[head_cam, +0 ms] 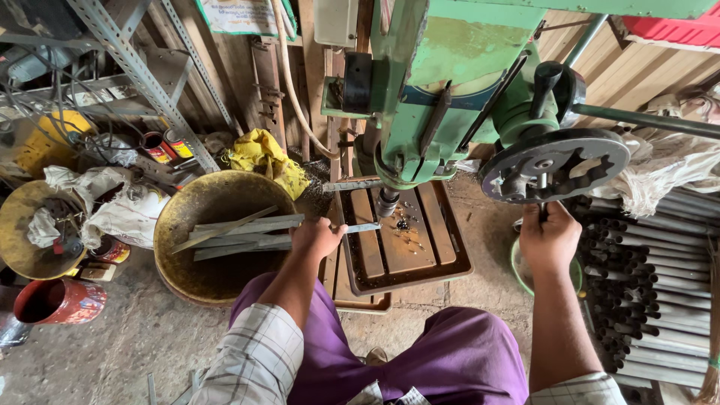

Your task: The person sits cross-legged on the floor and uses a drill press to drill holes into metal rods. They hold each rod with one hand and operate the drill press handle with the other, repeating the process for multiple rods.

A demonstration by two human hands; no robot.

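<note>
Head camera, looking down at a seated person in purple trousers and checked sleeves, facing a green drill press [450, 82].

The left hand [315, 237] is closed around a flat metal strip [362, 227], holding it level. The strip's free end reaches across the slotted, rust-brown drill table [439, 247] and lies just under the drill chuck [387, 201]. Small metal chips lie on the table beside the chuck.

The right hand [550, 238] is raised to the dark spoked feed wheel [555, 163] on the press's right side. Its fingers curl around one thin handle hanging from the wheel.

Just left of the left hand sits a wide, worn yellow bowl [214, 199] on the dirt floor. It holds several more flat metal strips [240, 234] lying crosswise.

Further left are a smaller yellow bowl [19, 247], crumpled white sacks [124, 206], tins and a red container [56, 300].

At the far right lies a stack of grey metal pipes [652, 292], ends toward the person.
</note>
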